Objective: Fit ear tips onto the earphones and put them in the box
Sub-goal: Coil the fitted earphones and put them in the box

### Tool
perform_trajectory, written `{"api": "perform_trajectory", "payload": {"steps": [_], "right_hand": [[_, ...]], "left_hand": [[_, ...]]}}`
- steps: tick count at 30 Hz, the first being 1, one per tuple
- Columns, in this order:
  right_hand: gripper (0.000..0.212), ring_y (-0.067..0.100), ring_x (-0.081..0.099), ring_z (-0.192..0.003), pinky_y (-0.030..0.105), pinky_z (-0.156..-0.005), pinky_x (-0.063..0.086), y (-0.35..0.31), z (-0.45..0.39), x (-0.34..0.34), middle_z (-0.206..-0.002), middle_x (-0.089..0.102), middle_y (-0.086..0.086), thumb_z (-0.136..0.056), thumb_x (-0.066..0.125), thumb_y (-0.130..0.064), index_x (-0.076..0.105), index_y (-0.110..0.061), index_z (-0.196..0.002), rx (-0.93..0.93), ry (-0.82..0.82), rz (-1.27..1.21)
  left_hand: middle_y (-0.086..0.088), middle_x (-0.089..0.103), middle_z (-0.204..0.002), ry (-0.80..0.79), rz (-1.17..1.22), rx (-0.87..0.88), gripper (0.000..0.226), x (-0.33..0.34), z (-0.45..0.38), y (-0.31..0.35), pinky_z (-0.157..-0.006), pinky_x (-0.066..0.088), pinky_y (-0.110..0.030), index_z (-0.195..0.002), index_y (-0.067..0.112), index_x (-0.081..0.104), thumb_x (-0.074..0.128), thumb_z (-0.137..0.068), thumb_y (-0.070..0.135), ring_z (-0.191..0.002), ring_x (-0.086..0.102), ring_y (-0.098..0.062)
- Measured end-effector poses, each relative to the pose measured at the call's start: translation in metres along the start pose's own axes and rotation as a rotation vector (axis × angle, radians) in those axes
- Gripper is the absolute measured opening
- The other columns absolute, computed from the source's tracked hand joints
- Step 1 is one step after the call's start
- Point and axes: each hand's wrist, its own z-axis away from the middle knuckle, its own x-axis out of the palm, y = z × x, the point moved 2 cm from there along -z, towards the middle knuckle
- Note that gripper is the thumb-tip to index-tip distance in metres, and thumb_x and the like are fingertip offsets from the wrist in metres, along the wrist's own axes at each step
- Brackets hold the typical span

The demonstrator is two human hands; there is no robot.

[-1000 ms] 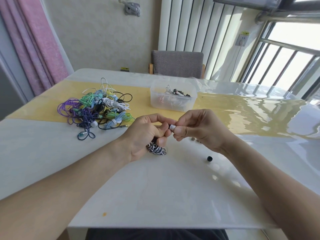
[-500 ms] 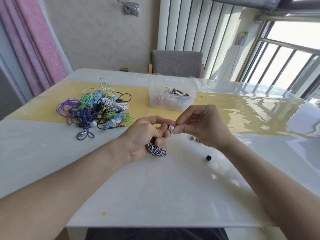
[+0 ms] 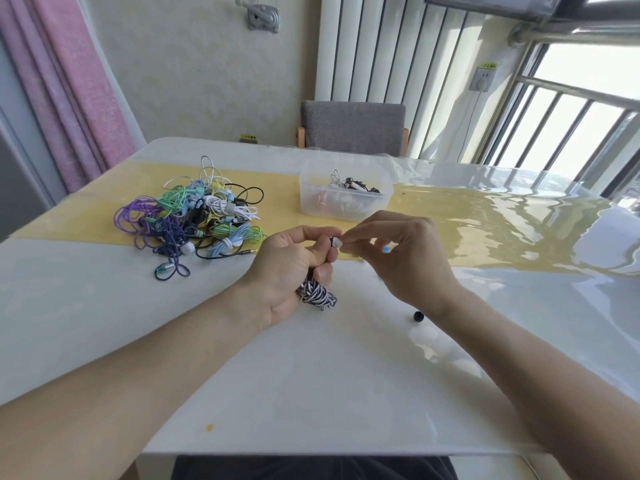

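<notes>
The white ear tip (image 3: 336, 242) is very small and soft, so I think it can slip from the fingertips and bounce away over the smooth counter (image 3: 311, 375), where a black tip (image 3: 418, 316) already lies loose at about 4 o'clock from the hands. If it is pushed on crooked, it may sit only half on the earphone and fall off later inside the box (image 3: 344, 195).

The left hand (image 3: 294, 268) is curled closed around the striped earphone cable (image 3: 317, 294); the bundle hangs out below the fist, and thumb and forefinger hold the earbud up. The right hand (image 3: 401, 258) pinches the white tip with thumb and forefinger against the earbud, the other fingers loosely bent. The box stands at 12 o'clock from the hands, with some earphones inside. The pile of coloured earphones (image 3: 194, 220) waits at 10 o'clock.
</notes>
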Motion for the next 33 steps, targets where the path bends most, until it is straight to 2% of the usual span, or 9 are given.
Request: {"api": "perform_trajectory", "payload": {"steps": [4,10,15,18,22,24,27,30,33], "right_hand": [[0.004,0.005,0.063,-0.064,0.022,-0.063,0.052,-0.001,0.003,0.005,-0.079,0.074,-0.005,-0.085,0.079,-0.014,0.081,-0.015,-0.088,0.252,-0.046,-0.243],[0.007,0.016,0.068,-0.063,0.024,-0.065,0.054,0.0,0.004,0.006,-0.074,0.074,0.009,-0.088,0.075,-0.011,0.074,-0.005,-0.085,0.363,-0.079,-0.496],[0.008,0.016,0.064,-0.061,0.026,-0.062,0.054,0.0,0.007,0.013,-0.073,0.073,0.014,-0.086,0.077,-0.011,0.076,-0.003,-0.084,0.327,0.001,-0.522],[0.003,0.015,0.065,-0.063,0.025,-0.064,0.053,0.001,0.009,0.015,-0.074,0.074,0.013,-0.082,0.08,-0.005,0.077,-0.004,-0.082,0.289,0.042,-0.539],[0.017,0.013,0.069,-0.072,0.027,-0.069,0.056,0.0,0.009,0.008,-0.08,0.073,0.004,-0.078,0.081,0.0,0.077,-0.014,-0.085,0.075,0.081,-0.42],[0.016,0.008,0.069,-0.074,0.022,-0.07,0.054,0.001,0.007,0.004,-0.082,0.072,0.002,-0.078,0.081,0.0,0.077,-0.012,-0.089,-0.062,0.09,-0.309],[0.012,0.01,0.068,-0.074,0.021,-0.07,0.052,0.007,0.005,0.0,-0.083,0.073,0.006,-0.079,0.08,0.0,0.08,-0.005,-0.09,-0.188,0.098,-0.163],[0.012,0.01,0.067,-0.073,0.02,-0.071,0.051,0.011,0.003,0.001,-0.082,0.072,0.006,-0.081,0.079,-0.001,0.08,-0.004,-0.093,-0.223,0.106,-0.126],[0.01,0.007,0.064,-0.072,0.021,-0.068,0.05,0.012,0.0,0.002,-0.082,0.071,0.004,-0.081,0.081,-0.004,0.08,-0.006,-0.092,-0.17,0.106,-0.142]], "left_hand": [[-0.004,0.056,-0.058,0.039,-0.059,0.103,0.018,-0.001,0.0,0.001,-0.044,0.033,-0.019,-0.089,0.007,0.066,0.053,-0.094,-0.003,-0.04,0.038,-0.012],[-0.006,0.058,-0.058,0.028,-0.221,0.24,0.017,-0.001,0.0,0.0,-0.045,0.036,-0.021,-0.092,0.006,0.067,0.055,-0.093,-0.006,-0.042,0.039,-0.015],[-0.004,0.059,-0.057,0.038,-0.297,0.317,0.02,-0.003,0.0,0.0,-0.045,0.037,-0.021,-0.091,0.008,0.068,0.055,-0.093,-0.007,-0.041,0.04,-0.014],[-0.004,0.059,-0.058,0.033,-0.221,0.252,0.019,-0.003,0.001,-0.002,-0.046,0.037,-0.021,-0.092,0.009,0.069,0.056,-0.093,-0.005,-0.04,0.04,-0.014],[-0.005,0.057,-0.059,-0.051,-0.048,0.103,0.016,-0.001,0.002,-0.004,-0.045,0.036,-0.019,-0.096,0.006,0.069,0.055,-0.093,-0.001,-0.04,0.038,-0.013],[-0.005,0.055,-0.06,-0.091,-0.007,0.07,0.017,0.001,0.002,-0.003,-0.044,0.035,-0.018,-0.098,0.005,0.069,0.054,-0.092,0.001,-0.041,0.038,-0.012],[-0.004,0.053,-0.062,-0.113,-0.012,0.043,0.019,0.001,0.0,-0.004,-0.044,0.033,-0.018,-0.1,0.005,0.069,0.051,-0.095,0.004,-0.041,0.037,-0.011],[-0.005,0.052,-0.064,-0.112,-0.002,0.028,0.02,0.001,-0.002,-0.005,-0.044,0.033,-0.018,-0.101,0.004,0.068,0.049,-0.097,0.007,-0.041,0.038,-0.011],[-0.007,0.052,-0.069,-0.098,-0.014,0.034,0.018,0.0,-0.004,-0.006,-0.044,0.034,-0.018,-0.1,0.003,0.067,0.05,-0.097,0.007,-0.042,0.04,-0.012]]}}
